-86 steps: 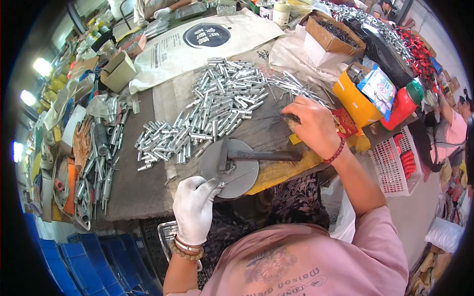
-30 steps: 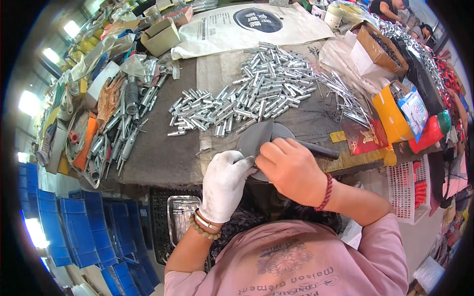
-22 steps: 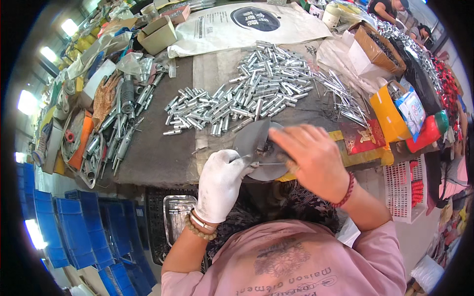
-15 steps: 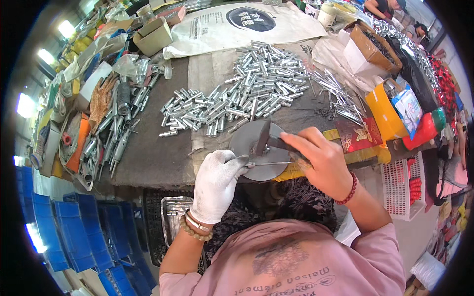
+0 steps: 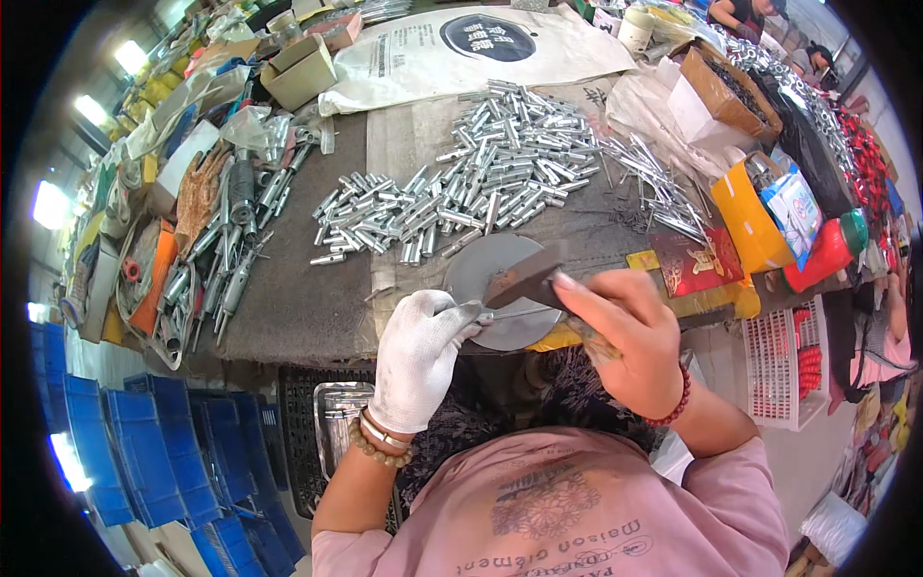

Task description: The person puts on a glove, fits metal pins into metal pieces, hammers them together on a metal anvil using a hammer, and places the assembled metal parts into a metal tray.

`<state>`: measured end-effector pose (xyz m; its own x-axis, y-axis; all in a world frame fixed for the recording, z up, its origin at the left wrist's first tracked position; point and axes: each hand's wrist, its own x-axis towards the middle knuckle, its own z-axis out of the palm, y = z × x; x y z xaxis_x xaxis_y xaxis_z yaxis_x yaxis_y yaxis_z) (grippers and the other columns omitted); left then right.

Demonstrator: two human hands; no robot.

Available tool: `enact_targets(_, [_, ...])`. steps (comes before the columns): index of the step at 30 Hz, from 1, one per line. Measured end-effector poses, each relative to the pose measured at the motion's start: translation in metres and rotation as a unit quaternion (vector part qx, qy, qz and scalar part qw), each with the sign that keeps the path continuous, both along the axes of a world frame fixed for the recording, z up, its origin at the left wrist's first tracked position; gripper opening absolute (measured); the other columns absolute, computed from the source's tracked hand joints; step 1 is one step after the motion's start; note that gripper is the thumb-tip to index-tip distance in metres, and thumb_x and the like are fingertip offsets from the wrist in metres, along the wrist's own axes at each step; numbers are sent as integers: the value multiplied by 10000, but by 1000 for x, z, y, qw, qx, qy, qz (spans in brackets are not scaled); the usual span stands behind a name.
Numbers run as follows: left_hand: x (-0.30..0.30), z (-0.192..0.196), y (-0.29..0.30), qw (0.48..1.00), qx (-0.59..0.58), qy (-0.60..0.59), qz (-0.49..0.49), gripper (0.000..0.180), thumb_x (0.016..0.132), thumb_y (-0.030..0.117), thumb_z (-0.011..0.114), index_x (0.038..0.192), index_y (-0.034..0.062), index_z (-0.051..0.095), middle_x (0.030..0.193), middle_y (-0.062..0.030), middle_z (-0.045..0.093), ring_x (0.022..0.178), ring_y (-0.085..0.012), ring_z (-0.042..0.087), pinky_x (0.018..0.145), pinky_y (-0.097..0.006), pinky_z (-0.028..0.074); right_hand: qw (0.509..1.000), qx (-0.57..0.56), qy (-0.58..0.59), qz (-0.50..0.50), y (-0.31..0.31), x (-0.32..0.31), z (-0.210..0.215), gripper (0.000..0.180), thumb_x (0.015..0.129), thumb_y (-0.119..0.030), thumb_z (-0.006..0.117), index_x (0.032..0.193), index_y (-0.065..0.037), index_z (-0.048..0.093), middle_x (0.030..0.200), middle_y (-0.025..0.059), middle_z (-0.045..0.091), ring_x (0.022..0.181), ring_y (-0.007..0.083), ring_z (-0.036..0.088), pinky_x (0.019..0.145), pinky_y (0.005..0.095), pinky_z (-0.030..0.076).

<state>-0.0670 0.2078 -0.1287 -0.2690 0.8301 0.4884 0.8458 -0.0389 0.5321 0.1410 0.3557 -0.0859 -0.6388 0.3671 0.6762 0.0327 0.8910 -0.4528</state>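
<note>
My left hand (image 5: 420, 356), in a white glove, is closed with thumb and fingers pinching a thin metal rod over the near part of a round grey metal plate (image 5: 471, 269). The hammer and my fingers now hide most of the rod. In my bare right hand (image 5: 630, 337) is a hammer (image 5: 529, 277), gripped by its handle. Its dark head, smeared by motion, lies over the plate just right of my gloved fingertips. Whether it touches the rod I cannot tell. Beyond the plate spreads a heap of short silvery metal tubes (image 5: 510, 154).
Thin metal rods (image 5: 659, 188) lie right of the heap, near a red packet (image 5: 697, 264). A yellow box (image 5: 750, 216) and a red bottle (image 5: 829, 252) stand at the right edge. Metal tools (image 5: 236, 207) and an orange-brown glove (image 5: 200, 188) crowd the left. Blue bins (image 5: 144, 452) stand below left.
The hammer head has swung down and tilted, now covering more of the plate and the rod. My right hand has shifted slightly down; my left hand stays almost in place.
</note>
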Motion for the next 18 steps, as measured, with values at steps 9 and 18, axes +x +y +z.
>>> enact_targets(9, [-1,0,-1,1000,-11,-23,-9,289,784,-19,825,1059,61,797,991,-108,688,972,-310,677,842,-405,548,991,81,-106,4,1,8,4,548,795,17,712,1320,-126,776,978,65,631,791,234,675,691,336,570])
enact_targets(18, [-3,-1,-2,999,8,-31,-18,270,796,-11,825,1056,53,787,984,-108,677,957,-323,671,830,-414,543,984,81,-156,-3,-7,5,-9,651,775,75,686,1394,-125,716,965,68,622,786,256,682,675,377,559])
